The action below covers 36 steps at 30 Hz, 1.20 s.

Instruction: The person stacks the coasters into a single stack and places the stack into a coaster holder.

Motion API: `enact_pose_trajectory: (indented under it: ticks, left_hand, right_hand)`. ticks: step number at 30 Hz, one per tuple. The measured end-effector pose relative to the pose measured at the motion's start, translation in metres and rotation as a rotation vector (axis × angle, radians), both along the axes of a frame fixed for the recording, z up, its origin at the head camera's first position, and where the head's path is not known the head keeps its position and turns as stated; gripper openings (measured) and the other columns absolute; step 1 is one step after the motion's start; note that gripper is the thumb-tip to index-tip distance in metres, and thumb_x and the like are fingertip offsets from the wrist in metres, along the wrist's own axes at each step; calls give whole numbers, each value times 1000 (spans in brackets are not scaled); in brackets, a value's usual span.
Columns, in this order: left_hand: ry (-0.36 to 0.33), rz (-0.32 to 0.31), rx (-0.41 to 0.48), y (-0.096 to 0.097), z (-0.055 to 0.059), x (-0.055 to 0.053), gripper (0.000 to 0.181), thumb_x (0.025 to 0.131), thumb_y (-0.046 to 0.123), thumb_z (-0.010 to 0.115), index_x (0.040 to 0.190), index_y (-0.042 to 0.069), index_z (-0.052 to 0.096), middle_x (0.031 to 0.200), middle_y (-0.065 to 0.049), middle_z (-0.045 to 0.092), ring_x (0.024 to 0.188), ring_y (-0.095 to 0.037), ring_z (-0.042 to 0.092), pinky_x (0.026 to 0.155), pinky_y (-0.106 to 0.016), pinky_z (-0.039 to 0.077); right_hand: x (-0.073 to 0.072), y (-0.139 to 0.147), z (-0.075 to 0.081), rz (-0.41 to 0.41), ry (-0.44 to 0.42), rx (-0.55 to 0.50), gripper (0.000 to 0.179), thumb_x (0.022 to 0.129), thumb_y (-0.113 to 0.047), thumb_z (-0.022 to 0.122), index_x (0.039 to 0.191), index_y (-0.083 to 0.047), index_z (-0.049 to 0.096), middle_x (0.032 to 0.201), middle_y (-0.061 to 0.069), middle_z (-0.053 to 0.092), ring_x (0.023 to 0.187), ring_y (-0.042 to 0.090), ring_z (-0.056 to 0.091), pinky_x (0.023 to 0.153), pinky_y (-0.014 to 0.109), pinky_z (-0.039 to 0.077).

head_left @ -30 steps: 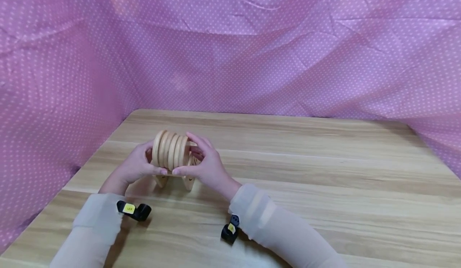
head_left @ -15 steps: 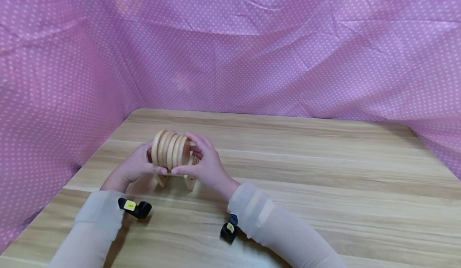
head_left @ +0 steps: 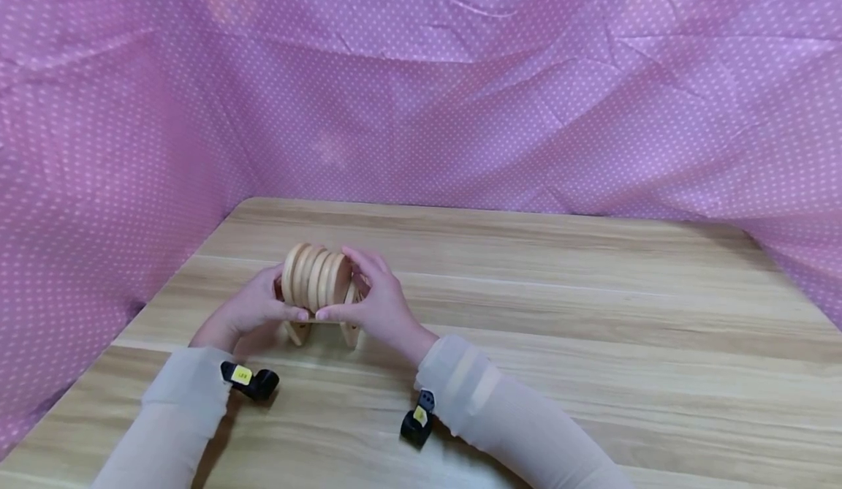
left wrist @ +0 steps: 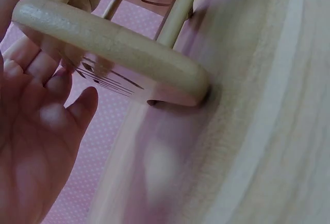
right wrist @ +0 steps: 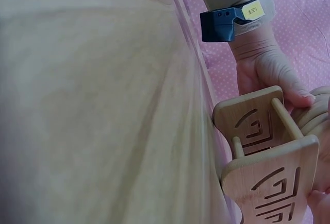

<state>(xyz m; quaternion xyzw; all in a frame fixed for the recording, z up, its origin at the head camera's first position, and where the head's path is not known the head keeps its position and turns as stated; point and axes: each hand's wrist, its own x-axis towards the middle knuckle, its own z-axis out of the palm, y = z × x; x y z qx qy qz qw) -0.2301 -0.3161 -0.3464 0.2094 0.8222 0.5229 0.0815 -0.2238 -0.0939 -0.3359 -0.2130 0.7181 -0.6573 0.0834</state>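
Several round wooden coasters (head_left: 318,278) stand on edge in a row within a small wooden coaster rack (head_left: 350,334). My left hand (head_left: 253,305) grips the left end of the row, its thumb along the near side. From the right, my right hand (head_left: 388,302) holds the other end, thumb in front and fingers over the top. The rack's end panel (left wrist: 111,49) is close to the left hand (left wrist: 36,121) in the left wrist view. The right wrist view shows the rack's carved panel (right wrist: 276,183) and dowels, with the coasters (right wrist: 315,112) partly cut off.
The rack is on a light wood-grain table (head_left: 559,328). Pink dotted cloth (head_left: 460,109) hangs behind the table and along its sides. Black wrist cameras are strapped to the left sleeve (head_left: 187,387) and right sleeve (head_left: 473,387).
The coasters have come down slightly and a little to the right, lower between the rack's ends. Both hands keep their grip and move with them.
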Motion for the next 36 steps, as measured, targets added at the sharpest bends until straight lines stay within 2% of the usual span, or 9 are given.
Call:
enact_pose_trajectory:
  ticks: [4, 7, 12, 16, 25, 29, 32, 35, 36]
  left_hand:
    - [-22, 5, -31, 0, 0, -1, 86, 70, 6, 74, 141, 4, 26, 119, -3, 58, 98, -8, 58, 88, -18, 45]
    - [-44, -11, -67, 0, 0, -3, 92, 73, 8, 73, 145, 8, 15, 131, -17, 47, 101, -8, 56, 89, -17, 43]
    - [-69, -33, -90, 2, 1, -5, 102, 72, 10, 73, 146, 13, 4, 141, -26, 29, 106, -10, 51, 89, -14, 42]
    - [-99, -55, -49, 2, 1, -7, 106, 70, 8, 74, 146, 12, -1, 144, -28, 19, 110, -6, 47, 90, -12, 41]
    - [-110, -61, -29, 1, 2, -11, 105, 69, 8, 74, 146, 14, 4, 147, -26, 16, 115, -6, 43, 92, -10, 38]
    - [-126, -57, -22, 0, 3, -12, 104, 68, 7, 75, 146, 16, 6, 150, -21, 10, 123, -15, 37, 93, -8, 36]
    - [-122, -64, -18, -1, 3, -13, 103, 69, 9, 75, 146, 17, 7, 152, -17, 5, 129, -26, 29, 93, -7, 34]
    - [-76, -78, 5, -3, 3, -12, 95, 75, 14, 72, 146, 14, 9, 152, -15, 2, 133, -37, 19, 96, -7, 31]
    - [-54, -72, 10, -3, 5, -11, 91, 78, 16, 70, 146, 13, 9, 152, -15, 1, 134, -40, 16, 100, -11, 30]
  right_hand:
    - [-2, 0, -4, 7, 3, -17, 94, 59, -13, 83, 139, -21, 35, 127, -8, 41, 125, 6, 38, 102, 13, 31]
    - [-2, 0, -6, 9, 15, 6, 101, 59, -17, 84, 143, -19, 27, 132, -6, 37, 128, 7, 35, 102, 12, 30]
    - [-1, -1, -7, 17, 25, 48, 110, 59, -18, 84, 145, -17, 15, 141, 1, 28, 132, 12, 29, 107, 22, 28]
    - [0, -1, -7, 5, 14, 63, 109, 60, -18, 83, 145, -16, 15, 141, 0, 29, 132, 12, 29, 108, 25, 28]
    - [0, -1, -8, -18, -9, 74, 105, 62, -21, 83, 145, -15, 19, 142, -4, 29, 131, 8, 28, 107, 22, 28]
    - [0, 1, -8, -18, -21, 67, 104, 62, -22, 83, 145, -16, 20, 143, -6, 28, 131, 6, 28, 105, 16, 27]
    - [0, 5, -9, 0, -51, 21, 100, 65, -22, 81, 144, -17, 21, 145, -6, 26, 132, 7, 27, 105, 15, 27]
    - [-1, 15, -9, 19, -74, -19, 89, 72, -23, 76, 143, -15, 24, 147, -1, 27, 132, 11, 29, 106, 17, 29]
    - [-1, 20, -9, 23, -75, -20, 84, 75, -24, 74, 143, -14, 26, 146, 1, 30, 132, 12, 32, 106, 19, 30]
